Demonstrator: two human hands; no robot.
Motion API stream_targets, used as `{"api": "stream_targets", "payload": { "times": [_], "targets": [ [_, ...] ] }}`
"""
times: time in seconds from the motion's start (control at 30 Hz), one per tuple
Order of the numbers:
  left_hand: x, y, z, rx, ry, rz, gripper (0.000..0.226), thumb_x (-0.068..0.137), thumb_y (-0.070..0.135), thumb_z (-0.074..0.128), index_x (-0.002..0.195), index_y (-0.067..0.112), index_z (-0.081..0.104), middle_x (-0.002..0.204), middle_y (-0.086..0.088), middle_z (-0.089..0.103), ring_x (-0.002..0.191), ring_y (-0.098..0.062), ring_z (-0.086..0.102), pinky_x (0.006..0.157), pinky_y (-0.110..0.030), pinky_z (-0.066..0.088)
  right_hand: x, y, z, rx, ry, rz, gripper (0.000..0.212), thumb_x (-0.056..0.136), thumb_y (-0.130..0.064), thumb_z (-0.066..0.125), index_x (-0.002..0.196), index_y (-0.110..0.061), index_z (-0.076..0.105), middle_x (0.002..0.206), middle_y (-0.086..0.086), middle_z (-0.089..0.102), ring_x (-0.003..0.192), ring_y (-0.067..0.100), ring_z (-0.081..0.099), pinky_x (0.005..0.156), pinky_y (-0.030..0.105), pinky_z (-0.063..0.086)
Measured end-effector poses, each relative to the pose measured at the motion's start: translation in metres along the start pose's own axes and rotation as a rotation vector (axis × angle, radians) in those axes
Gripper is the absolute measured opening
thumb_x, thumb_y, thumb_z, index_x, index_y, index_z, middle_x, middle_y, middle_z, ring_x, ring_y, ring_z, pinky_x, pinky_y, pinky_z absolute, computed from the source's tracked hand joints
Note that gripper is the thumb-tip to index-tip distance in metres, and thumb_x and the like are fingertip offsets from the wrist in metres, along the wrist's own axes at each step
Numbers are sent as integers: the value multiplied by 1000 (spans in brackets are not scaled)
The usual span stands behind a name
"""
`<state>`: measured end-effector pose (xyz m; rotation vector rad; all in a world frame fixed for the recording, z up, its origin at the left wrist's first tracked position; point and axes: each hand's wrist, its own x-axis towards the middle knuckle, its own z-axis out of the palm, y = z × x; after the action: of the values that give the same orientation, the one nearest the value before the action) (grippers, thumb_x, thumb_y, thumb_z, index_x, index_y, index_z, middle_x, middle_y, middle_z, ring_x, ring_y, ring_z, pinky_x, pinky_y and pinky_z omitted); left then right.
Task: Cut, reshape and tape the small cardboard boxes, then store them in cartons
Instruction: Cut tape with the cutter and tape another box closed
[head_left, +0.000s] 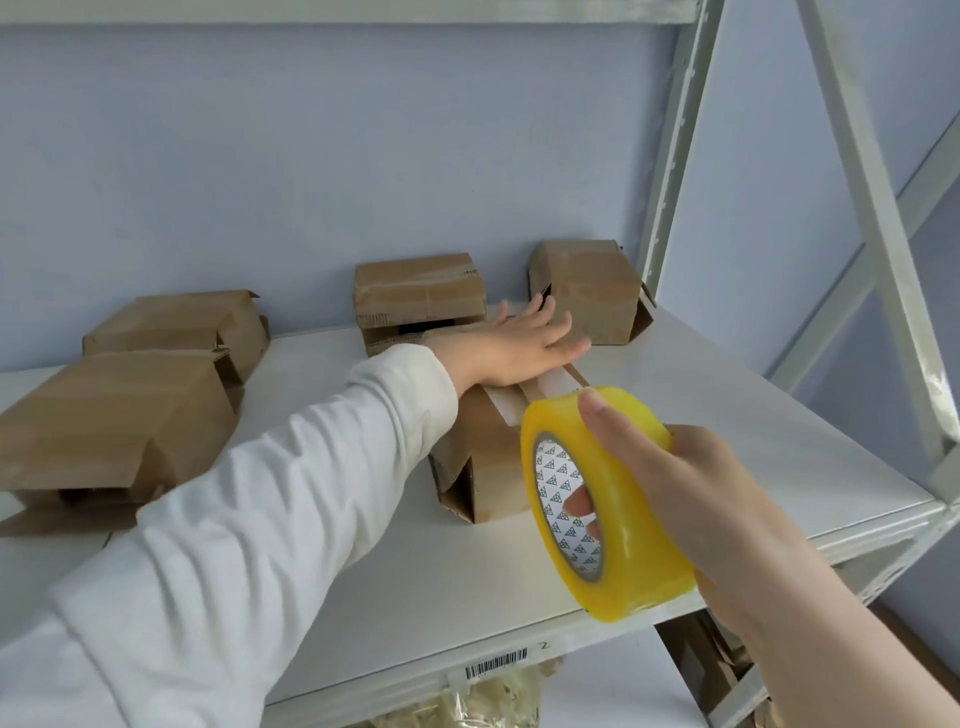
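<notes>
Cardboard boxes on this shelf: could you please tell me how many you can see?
5: front-left box, rear-left box, back-centre box, back-right box, and the middle box under the left hand. Another may hide behind that hand.

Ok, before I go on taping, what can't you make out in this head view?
Head view only:
Top seam of the middle box: covered by the left hand and the tape roll in the right hand.
Barcode label on the shelf edge: too small to read.
Pale bagged material under the shelf: cut off by the bottom edge.
</notes>
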<state>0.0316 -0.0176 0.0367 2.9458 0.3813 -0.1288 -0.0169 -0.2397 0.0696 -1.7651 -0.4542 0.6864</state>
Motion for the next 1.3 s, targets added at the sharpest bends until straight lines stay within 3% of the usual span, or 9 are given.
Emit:
{"api": "stream_targets", "payload": {
  "times": [0.23, 0.33, 0.43, 0.6, 0.7, 0.8, 0.97, 1.1, 1.3],
  "targets": [
    [-7, 11, 21, 30, -6, 45, 57, 98, 50, 16, 149, 27, 6, 157, -3, -11, 142, -13, -20, 113, -37, -14, 9, 20, 3, 20, -63, 10, 42, 83, -55, 52, 63, -20, 62, 53, -5, 68, 53, 11, 63, 60, 25, 50],
    [-9, 18, 13, 57, -10, 28, 60, 98, 50, 17, 150, 21, 5, 156, -6, -14, 142, -16, -21, 113, -39, -13, 12, 25, 3, 9, -90, -25, 40, 85, -53, 51, 64, -21, 62, 54, -6, 68, 48, 5, 61, 49, 18, 48],
    [-12, 25, 18, -11, -28, 11, 62, 98, 48, 23, 150, 20, 7, 156, -8, -14, 142, -22, -21, 114, -44, -13, 20, 29, 3, 13, -108, -66, 41, 86, -52, 50, 66, -20, 63, 57, -5, 70, 49, 5, 62, 51, 17, 48],
    [-3, 12, 13, 68, -31, -87, 61, 98, 47, 28, 150, 23, 8, 156, -10, -11, 143, -21, -16, 113, -43, -11, 44, 30, 9, 43, -154, -130, 39, 88, -48, 54, 62, -20, 59, 42, -14, 60, 38, -6, 53, 40, 8, 40],
    [0, 6, 15, 13, 0, -78, 59, 97, 50, 28, 149, 28, 10, 157, -6, -9, 143, -17, -16, 114, -41, -12, 52, 42, 3, 162, -347, -138, 22, 82, -46, 61, 81, -24, 63, 63, -12, 70, 61, -2, 66, 61, 13, 51],
    [-2, 2, 21, -21, 22, -54, 60, 95, 55, 25, 148, 32, 9, 157, -1, -11, 142, -13, -18, 115, -39, -13, 56, 66, -8, 239, -538, -181, 24, 75, -36, 72, 95, -22, 69, 93, 2, 74, 91, 20, 69, 86, 38, 53],
    [-5, 2, 21, -9, 29, -43, 60, 94, 56, 22, 148, 34, 8, 157, 1, -11, 142, -13, -18, 116, -40, -11, 48, 83, 0, 125, -364, -265, 70, 61, -64, 56, 92, -1, 63, 71, 7, 72, 70, 12, 68, 69, 30, 54],
    [-7, 4, 20, -25, 41, -46, 59, 96, 54, 23, 148, 33, 9, 157, 0, -10, 143, -12, -17, 116, -38, -11, 42, 74, 6, 156, -224, -182, 58, 77, -57, 64, 86, 0, 62, 54, 7, 67, 52, 12, 61, 57, 25, 51],
    [-7, 15, -4, 43, -37, -55, 61, 98, 51, 17, 150, 23, 1, 156, -8, -15, 142, -19, -20, 115, -44, -12, 38, 58, 11, 51, -163, -149, 38, 87, -46, 54, 86, -9, 62, 54, 7, 67, 55, 19, 66, 74, 43, 56]
  ]
}}
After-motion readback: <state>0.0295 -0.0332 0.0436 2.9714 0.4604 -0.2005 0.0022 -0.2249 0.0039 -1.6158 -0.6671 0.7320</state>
